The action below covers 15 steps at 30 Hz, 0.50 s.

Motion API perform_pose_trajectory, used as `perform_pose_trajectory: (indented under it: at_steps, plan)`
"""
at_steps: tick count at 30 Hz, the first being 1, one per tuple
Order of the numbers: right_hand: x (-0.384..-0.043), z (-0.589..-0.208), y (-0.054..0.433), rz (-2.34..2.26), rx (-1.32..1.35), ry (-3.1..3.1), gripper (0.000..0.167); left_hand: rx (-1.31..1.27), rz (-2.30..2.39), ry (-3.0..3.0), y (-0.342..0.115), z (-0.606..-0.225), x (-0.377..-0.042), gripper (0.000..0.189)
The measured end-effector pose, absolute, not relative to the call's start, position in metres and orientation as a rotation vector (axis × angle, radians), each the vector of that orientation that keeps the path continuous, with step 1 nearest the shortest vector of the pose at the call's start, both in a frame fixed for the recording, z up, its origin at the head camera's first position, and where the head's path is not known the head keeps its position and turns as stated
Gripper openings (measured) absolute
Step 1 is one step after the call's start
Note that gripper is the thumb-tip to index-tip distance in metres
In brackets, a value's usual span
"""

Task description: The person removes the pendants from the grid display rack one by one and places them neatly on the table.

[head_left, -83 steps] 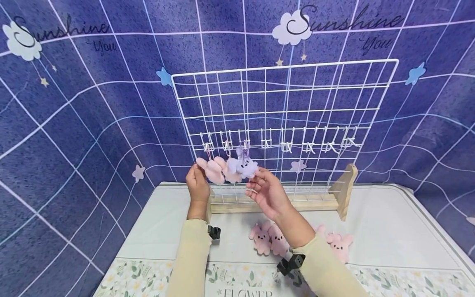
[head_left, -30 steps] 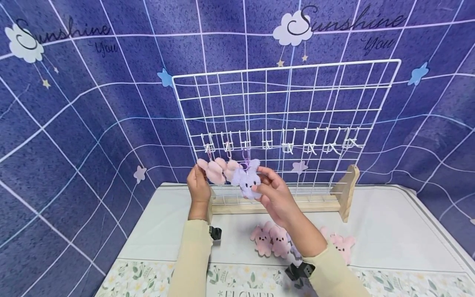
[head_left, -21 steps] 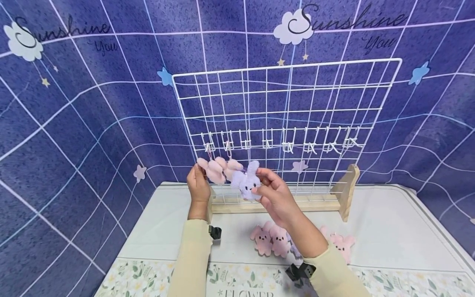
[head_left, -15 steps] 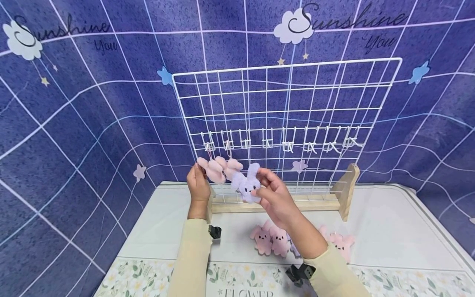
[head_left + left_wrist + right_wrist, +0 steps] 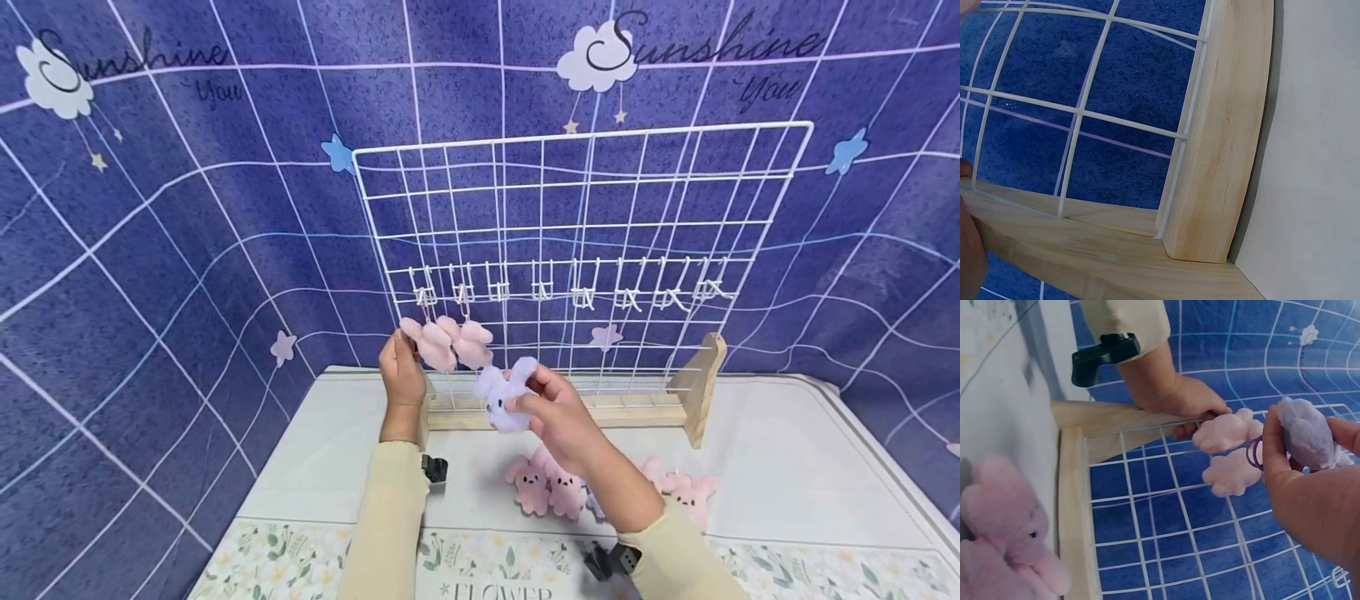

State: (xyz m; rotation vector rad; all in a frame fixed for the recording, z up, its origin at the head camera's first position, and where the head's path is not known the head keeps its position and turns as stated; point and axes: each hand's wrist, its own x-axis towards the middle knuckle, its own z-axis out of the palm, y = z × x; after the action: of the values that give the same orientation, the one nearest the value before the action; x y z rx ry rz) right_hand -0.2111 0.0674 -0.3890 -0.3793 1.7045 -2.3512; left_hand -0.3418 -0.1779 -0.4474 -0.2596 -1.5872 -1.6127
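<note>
"So, what are you seeing the fingers doing?"

"From my end, I'm seeing the right hand [image 5: 566, 421] pinching the lavender bunny plush [image 5: 495, 392] near the centre of the frame. The thumb is pressing on the front beside an eye, the fingers are closing in from behind, and a purple ring [image 5: 1249, 455] is showing beside the plush in the right wrist view."

"And the left hand [image 5: 401, 375]?"

"It's gripping the left end of the wooden stand [image 5: 697, 392], its fingers curling round the wood."

"Is anything crowding the plush?"

"Two pink plushes [image 5: 435, 346] are hanging just to its upper left, from the two leftmost hooks, and they're covering part of the wire grid [image 5: 585, 138]. The other hooks [image 5: 542, 290] are running in a row toward the right of the frame."

"What about lower down?"

"A pink pair [image 5: 531, 487] is lying on the table [image 5: 337, 467] at lower centre, and more pink toys [image 5: 688, 498] are lying to the right. The right forearm [image 5: 622, 492] is passing between, hiding most of a lavender shape, so I'm not making that one out."
</note>
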Motion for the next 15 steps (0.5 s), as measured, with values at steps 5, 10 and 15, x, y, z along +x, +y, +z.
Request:
perform_pose_trajectory:
  at_steps: [5,10,15]
  plan:
    - [-0.212,-0.397,0.067,-2.281,-0.335,1.779,0.030,-0.258,-1.618,-1.583,-0.177,-0.449,-0.342,0.042]
    - [-0.215,-0.406,0.068,-2.225,-0.329,1.856,0.015,-0.277,-1.683,-1.561,-0.178,-0.448,-0.343,0.045]
    - [-0.218,-0.414,0.072,-2.134,-0.360,1.988,0.026,-0.302,-1.825,-1.508,-0.180,-0.445,-0.343,0.050]
